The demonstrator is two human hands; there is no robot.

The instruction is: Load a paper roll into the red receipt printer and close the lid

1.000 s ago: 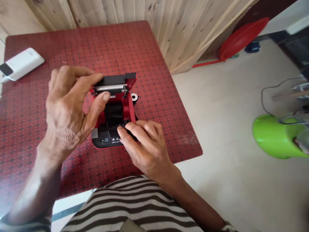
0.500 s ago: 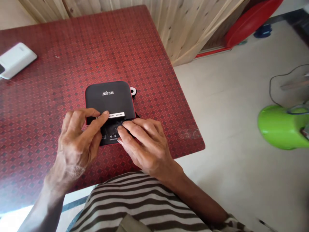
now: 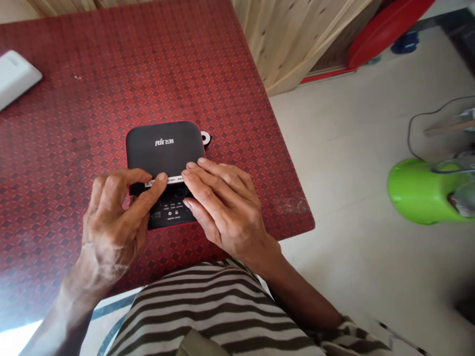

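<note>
A small black receipt printer (image 3: 163,153) with a red rim and a white FEIE logo lies on the table in front of me. Along the front edge of its lid runs a white printed strip (image 3: 174,180), and below that is a dark panel (image 3: 171,210) with small icons. My left hand (image 3: 115,212) grips the printer's left side, thumb on the strip and index finger at the lid's left edge. The fingers of my right hand (image 3: 226,207) lie stretched over the lid's right front part, covering one end of the strip. Its thumb is lower, by the panel.
Behind the printer's right side shows a white ring-shaped roll end (image 3: 205,138). A white device (image 3: 17,79) lies at the left of the red patterned table (image 3: 89,104). On the floor to the right stand a green plastic stool or bin (image 3: 419,193) and a cable (image 3: 410,123).
My right hand's fingertips have moved up from the gap below the lid onto the lid's front edge, uncovering more of the icon panel. My left hand keeps its hold.
</note>
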